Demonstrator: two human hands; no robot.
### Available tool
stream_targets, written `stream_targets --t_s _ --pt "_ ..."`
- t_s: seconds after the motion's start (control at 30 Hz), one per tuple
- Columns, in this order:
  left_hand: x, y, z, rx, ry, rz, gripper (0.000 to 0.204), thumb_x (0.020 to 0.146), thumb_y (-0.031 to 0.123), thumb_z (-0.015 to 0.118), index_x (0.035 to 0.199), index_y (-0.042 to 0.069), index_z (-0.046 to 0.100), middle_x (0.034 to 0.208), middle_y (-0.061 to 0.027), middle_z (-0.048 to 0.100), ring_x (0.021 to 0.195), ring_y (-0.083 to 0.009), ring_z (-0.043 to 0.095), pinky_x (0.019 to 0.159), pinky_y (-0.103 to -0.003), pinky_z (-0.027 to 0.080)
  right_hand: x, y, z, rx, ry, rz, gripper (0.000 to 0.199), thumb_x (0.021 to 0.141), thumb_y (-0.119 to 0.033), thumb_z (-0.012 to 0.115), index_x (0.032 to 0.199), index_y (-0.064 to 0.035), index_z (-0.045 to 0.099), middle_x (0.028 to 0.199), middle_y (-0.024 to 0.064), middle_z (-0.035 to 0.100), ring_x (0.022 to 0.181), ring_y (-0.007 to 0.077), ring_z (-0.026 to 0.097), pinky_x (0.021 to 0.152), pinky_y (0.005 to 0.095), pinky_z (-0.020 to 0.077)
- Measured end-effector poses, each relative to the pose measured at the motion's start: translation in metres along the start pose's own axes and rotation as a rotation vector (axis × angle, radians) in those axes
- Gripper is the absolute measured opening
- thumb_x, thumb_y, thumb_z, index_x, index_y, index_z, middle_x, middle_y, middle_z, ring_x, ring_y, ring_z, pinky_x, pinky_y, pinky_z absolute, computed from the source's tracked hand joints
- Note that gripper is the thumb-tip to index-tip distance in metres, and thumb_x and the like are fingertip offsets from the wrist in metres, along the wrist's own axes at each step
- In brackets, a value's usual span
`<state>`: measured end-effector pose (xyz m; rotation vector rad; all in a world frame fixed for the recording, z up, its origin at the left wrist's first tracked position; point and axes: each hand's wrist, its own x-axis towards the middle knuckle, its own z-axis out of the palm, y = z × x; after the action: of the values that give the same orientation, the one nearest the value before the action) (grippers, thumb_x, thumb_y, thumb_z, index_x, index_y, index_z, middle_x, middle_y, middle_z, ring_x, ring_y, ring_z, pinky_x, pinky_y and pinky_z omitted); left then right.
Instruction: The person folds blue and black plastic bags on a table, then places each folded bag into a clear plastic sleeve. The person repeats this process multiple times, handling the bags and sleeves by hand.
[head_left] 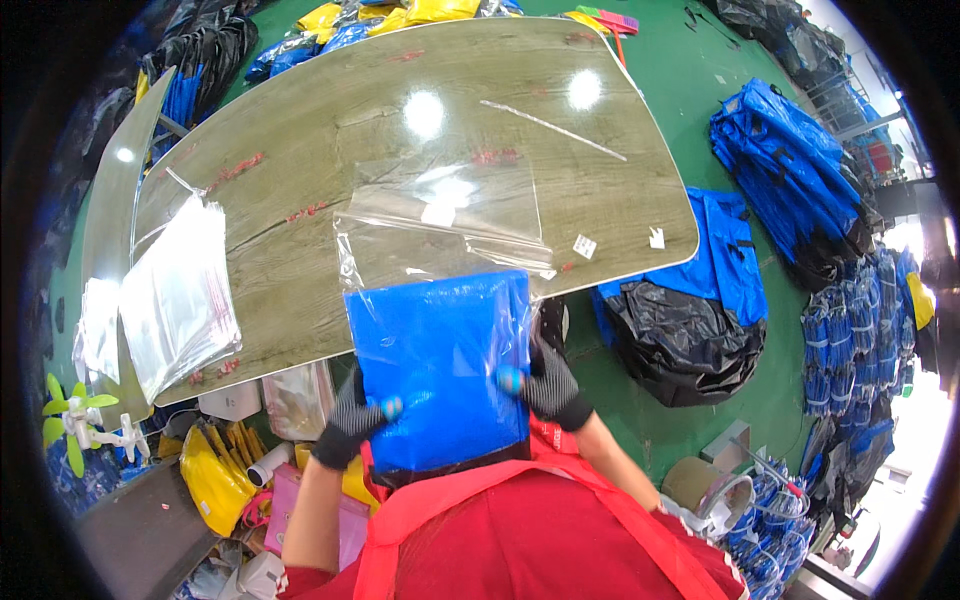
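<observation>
A flat, folded blue sheet-like item [445,375] with a black lower edge is held upright before my body at the near table edge. Its upper part sits within a clear plastic bag [400,240], whose other end lies spread on the table. My left hand [354,420], in a black and grey glove, grips the item's left side with the thumb on its front. On the opposite side my right hand [550,388], gloved alike, grips it the same way. The fingers behind the item are hidden.
The wood-patterned table [330,110] carries a stack of clear plastic bags [185,295] at left and a thin clear strip [553,130]. Blue and black bundles [690,310] lie on the green floor at right. A small green fan [75,420] stands at lower left, near yellow packs [215,480].
</observation>
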<state>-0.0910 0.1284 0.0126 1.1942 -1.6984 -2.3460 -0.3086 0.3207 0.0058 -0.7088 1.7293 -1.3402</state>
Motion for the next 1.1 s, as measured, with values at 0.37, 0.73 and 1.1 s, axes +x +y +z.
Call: stream_targets --t_s 0.37,0.73,1.1 --pt "0.025 -0.067 -0.001 0.164 0.371 0.464 0.031 0.096 0.016 0.055 0.122 0.000 0.052 0.104 -0.0128 0.067 0.091 -0.0216 0.064 0.080 -0.033 0.050 -0.006 0.049 -0.031 0.175 0.045 0.255 0.056 0.086 -0.045 0.068 0.117 0.0011 0.060 0.085 0.0043 0.062 0.072 0.0100 0.053 0.066 0.0264 0.0475" --pt "0.006 -0.047 0.010 0.909 0.410 0.440 0.020 0.091 0.012 0.054 0.106 0.004 0.064 0.090 -0.0166 0.067 0.081 -0.0285 0.066 0.071 -0.036 0.050 -0.058 0.017 -0.020 0.000 -0.106 0.248 0.082 0.076 -0.062 0.068 0.127 0.0015 0.053 0.122 0.0211 0.060 0.113 0.0299 0.058 0.093 0.0397 0.0467" --pt "0.047 0.002 0.003 0.116 -0.004 0.177 0.069 0.080 0.043 0.074 0.130 0.002 0.049 0.112 -0.0107 0.063 0.100 -0.0197 0.060 0.085 -0.035 0.051 -0.006 0.032 -0.022 0.187 0.096 0.058 0.059 0.083 -0.039 0.073 0.123 0.0007 0.055 0.111 0.0114 0.064 0.098 0.0180 0.060 0.085 0.0350 0.0498"
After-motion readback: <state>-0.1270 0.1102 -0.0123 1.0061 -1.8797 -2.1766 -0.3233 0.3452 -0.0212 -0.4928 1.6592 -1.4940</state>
